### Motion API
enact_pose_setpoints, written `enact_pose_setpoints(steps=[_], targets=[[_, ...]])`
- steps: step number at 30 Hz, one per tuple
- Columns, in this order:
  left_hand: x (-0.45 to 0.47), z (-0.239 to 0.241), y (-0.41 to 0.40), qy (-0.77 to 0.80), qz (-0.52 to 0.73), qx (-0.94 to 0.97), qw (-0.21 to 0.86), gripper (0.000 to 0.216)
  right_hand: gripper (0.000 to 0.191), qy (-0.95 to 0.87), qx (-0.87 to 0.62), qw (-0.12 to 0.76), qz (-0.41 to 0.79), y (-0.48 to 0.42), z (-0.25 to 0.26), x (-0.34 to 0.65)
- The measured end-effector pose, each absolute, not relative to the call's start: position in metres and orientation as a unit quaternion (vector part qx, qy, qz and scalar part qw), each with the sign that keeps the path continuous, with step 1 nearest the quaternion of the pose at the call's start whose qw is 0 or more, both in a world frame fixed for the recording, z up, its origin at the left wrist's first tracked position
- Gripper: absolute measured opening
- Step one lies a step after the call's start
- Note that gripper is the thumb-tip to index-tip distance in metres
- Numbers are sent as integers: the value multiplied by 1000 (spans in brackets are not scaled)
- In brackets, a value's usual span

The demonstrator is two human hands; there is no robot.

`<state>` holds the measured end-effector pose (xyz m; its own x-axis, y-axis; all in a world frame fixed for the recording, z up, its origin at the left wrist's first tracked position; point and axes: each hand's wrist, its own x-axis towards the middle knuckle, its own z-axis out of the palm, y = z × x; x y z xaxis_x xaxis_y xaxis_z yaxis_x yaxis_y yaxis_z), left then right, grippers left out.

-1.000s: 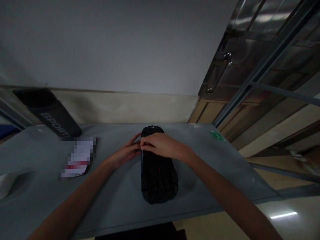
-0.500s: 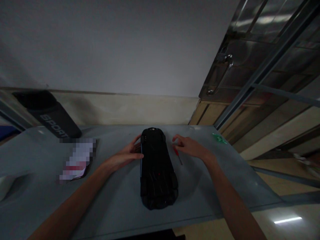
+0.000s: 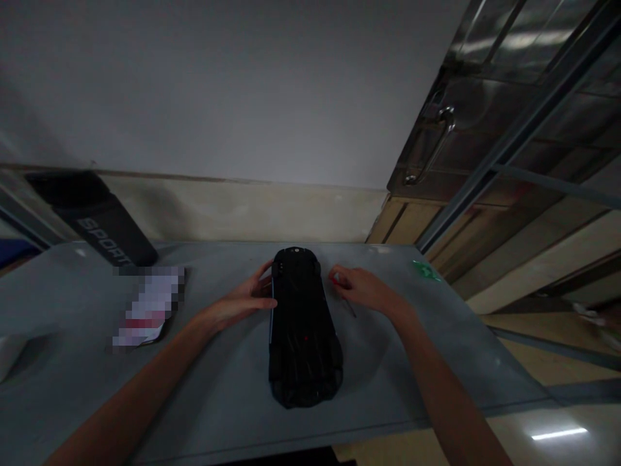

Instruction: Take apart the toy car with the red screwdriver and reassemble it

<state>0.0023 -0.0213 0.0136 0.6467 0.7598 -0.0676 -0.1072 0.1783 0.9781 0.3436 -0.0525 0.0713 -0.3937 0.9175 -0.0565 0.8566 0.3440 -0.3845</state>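
A black toy car (image 3: 303,323) lies upside down on the grey table, its underside facing up. My left hand (image 3: 247,299) steadies it along its left side, the thumb against the edge and the other fingers curled by the far part of that side. To the right of the car, my right hand (image 3: 356,285) has its fingers closed around the red handle of a small screwdriver (image 3: 350,309). Its thin shaft points toward me, low over the table; most of the handle is hidden by the fingers.
At the left a dark bottle marked SPORT (image 3: 104,220) leans near the wall, beside a blurred-out paper-like item (image 3: 150,307). A small green plastic piece (image 3: 425,270) rests at the right. A white object (image 3: 10,355) shows at the left edge. Metal frame bars (image 3: 485,165) stand right.
My right hand has closed on the screwdriver handle, where its fingers were spread above it before. The left hand stays at the car.
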Motion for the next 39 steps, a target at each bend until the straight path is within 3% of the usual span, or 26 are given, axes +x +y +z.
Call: enact_pose_setpoints(steps=[8, 17, 31, 39], targets=[[3, 20, -26, 300, 315, 558, 707, 110, 19, -787, -532, 275, 147, -52, 79, 336], [5, 28, -31, 288, 306, 541, 729, 122, 17, -751, -442, 477, 112, -65, 89, 315], [9, 24, -30, 318, 308, 565, 697, 135, 16, -779, -387, 492, 26, -77, 86, 304], [8, 20, -29, 318, 311, 546, 710, 116, 15, -792, -393, 467, 19, -80, 88, 301]])
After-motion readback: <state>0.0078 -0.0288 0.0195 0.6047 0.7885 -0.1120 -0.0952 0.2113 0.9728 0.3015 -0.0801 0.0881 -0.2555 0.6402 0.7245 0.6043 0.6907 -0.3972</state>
